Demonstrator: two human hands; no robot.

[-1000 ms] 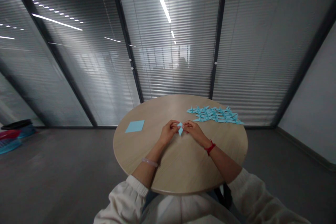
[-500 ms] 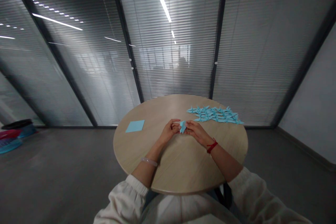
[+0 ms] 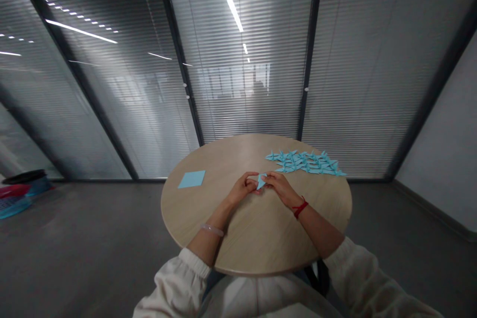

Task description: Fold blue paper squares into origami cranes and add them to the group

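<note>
A small folded piece of light blue paper (image 3: 261, 180) is pinched between my left hand (image 3: 243, 187) and my right hand (image 3: 280, 186), just above the round wooden table (image 3: 257, 238). Both hands have their fingers closed on the paper's edges, left from the left side, right from the right. A pale bracelet is on my left wrist and a red cord on my right wrist.
A flat square sheet of blue paper (image 3: 192, 179) lies on the table's left side. Several folded blue paper figures (image 3: 305, 162) lie in rows at the far right of the table. Glass walls with blinds stand behind. Coloured baskets (image 3: 17, 194) sit on the floor at far left.
The folded paper has been turned and re-gripped between the hands; its point, which hung down, now angles up and right. The hands stayed in nearly the same spot.
</note>
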